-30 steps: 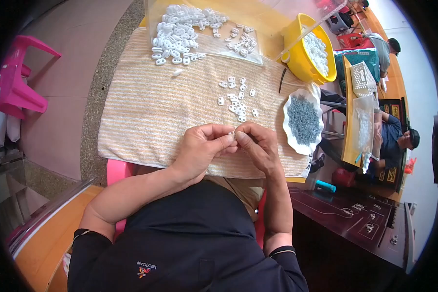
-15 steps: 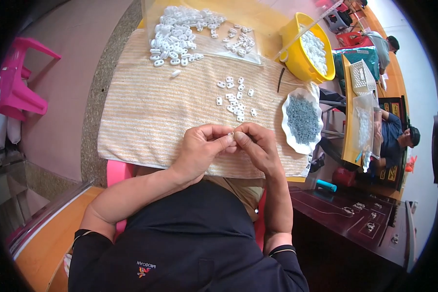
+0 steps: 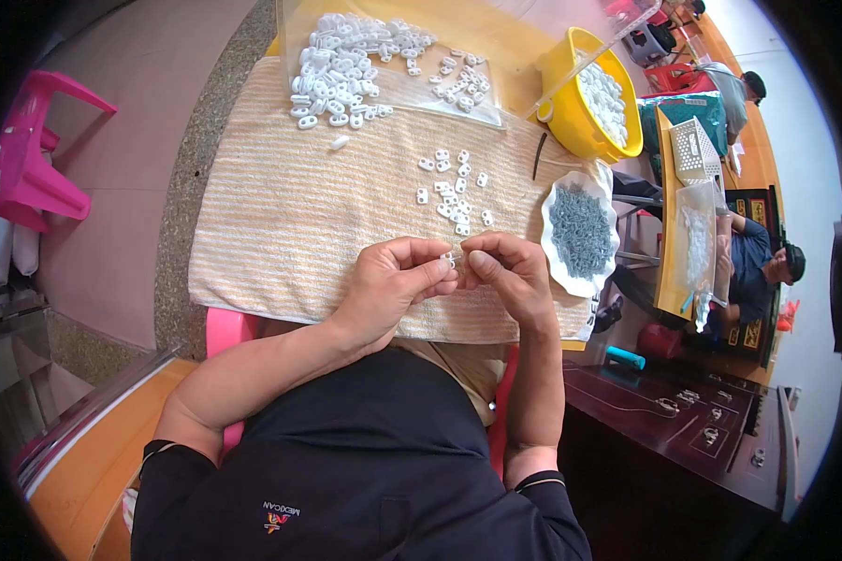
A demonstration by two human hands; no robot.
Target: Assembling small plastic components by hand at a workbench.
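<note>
Over the near edge of a striped towel (image 3: 271, 224), my left hand (image 3: 388, 285) pinches a small white two-hole plastic piece (image 3: 450, 261) between thumb and fingertips. Just to its right, my right hand (image 3: 515, 280) has thumb and forefinger pressed together; whatever they grip is too small to make out. A narrow gap separates the two hands. Beyond them, several loose white two-hole pieces (image 3: 461, 185) lie scattered on the towel. To the right stands a white wavy-rimmed dish (image 3: 551, 251) full of small grey parts (image 3: 582, 229).
A large heap of white pieces (image 3: 332, 79) spreads at the back left beside a clear plastic sheet (image 3: 458, 105). A yellow tub (image 3: 563, 89) of white parts stands back right, near a thin black strip (image 3: 539, 156). Farther right, a person (image 3: 762, 266) sits at another table.
My right hand has drawn slightly right, away from the left, opening a small gap. The white piece in my left fingers now shows more clearly.
</note>
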